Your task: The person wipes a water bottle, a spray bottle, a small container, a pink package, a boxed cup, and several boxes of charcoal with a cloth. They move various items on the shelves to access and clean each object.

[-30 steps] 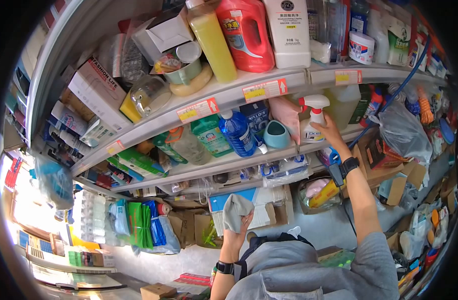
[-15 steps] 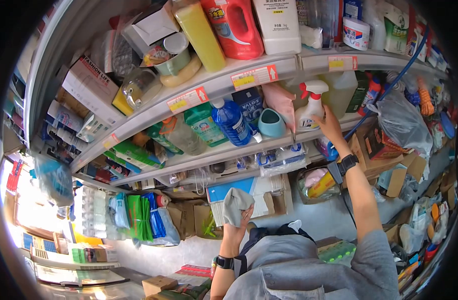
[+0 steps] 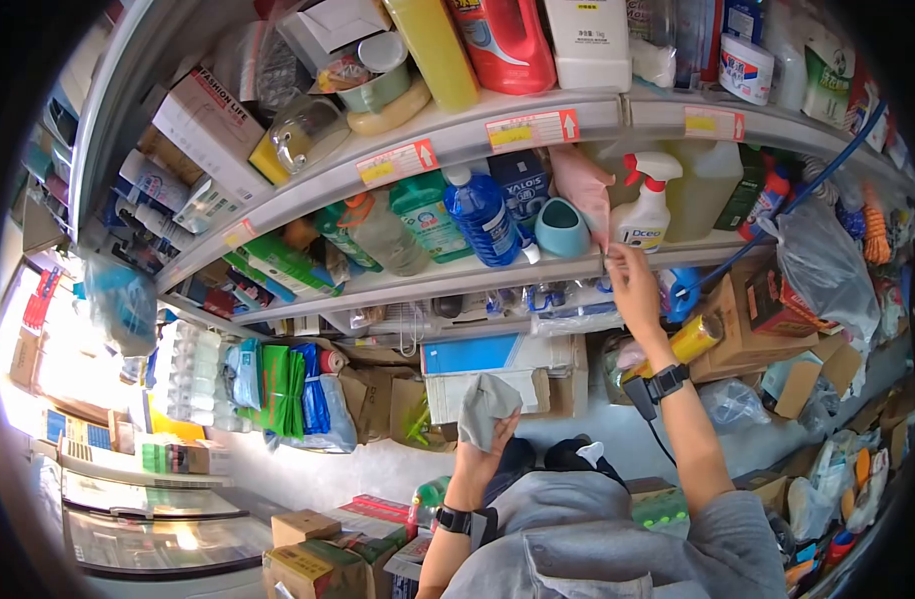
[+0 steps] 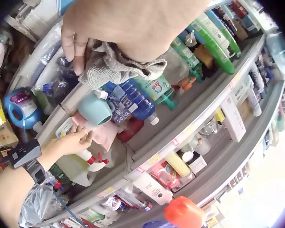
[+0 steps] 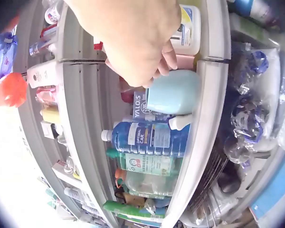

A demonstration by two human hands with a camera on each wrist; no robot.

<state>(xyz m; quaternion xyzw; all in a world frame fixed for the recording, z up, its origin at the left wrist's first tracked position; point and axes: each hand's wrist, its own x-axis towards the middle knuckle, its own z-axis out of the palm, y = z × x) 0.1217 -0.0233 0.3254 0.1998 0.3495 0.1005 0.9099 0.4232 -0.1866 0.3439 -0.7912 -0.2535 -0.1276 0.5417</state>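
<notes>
Left hand [image 3: 482, 457]: nearest the person's body; it grips a grey cloth [image 3: 484, 407], which is clear of the shelf [image 3: 418, 293]. Right hand [image 3: 634, 290]: extended to the shelf's front edge, fingers bent, fingertips at the lower end of a pink packet [image 3: 581, 190]; whether they pinch it or only touch it cannot be told. The packet stands between a light-blue cup [image 3: 563, 243] and a spray bottle [image 3: 644, 215], which is upright on the shelf. Behind the spray bottle: a large jug [image 3: 704, 195].
</notes>
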